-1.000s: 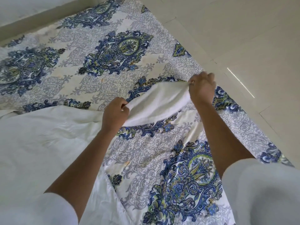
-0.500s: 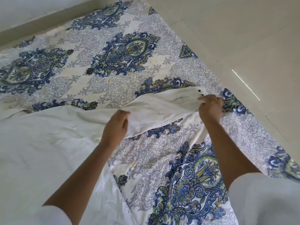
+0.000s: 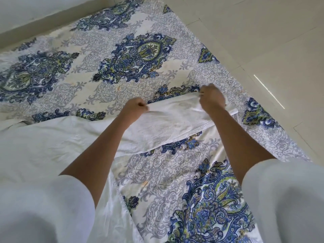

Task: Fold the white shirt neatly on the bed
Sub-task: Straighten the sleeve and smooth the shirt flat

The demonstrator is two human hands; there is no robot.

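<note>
The white shirt (image 3: 52,148) lies spread over the left half of the bed (image 3: 122,64), which has a white cover with blue and green paisley medallions. One sleeve (image 3: 168,123) stretches out to the right across the cover. My left hand (image 3: 135,106) pinches the sleeve's upper edge near the shirt's body. My right hand (image 3: 211,99) grips the same edge at the cuff end. Both fists are closed on the cloth, and the sleeve is pulled flat between them.
The bed's right edge runs diagonally from top centre to lower right, with pale floor tiles (image 3: 263,50) beyond it. A light wall base (image 3: 43,16) borders the far side. My own white sleeves (image 3: 284,199) fill the lower corners.
The sleeve has been laid lower and flatter on the cover. My left hand has moved up to the sleeve's upper edge, and both hands now pull it taut.
</note>
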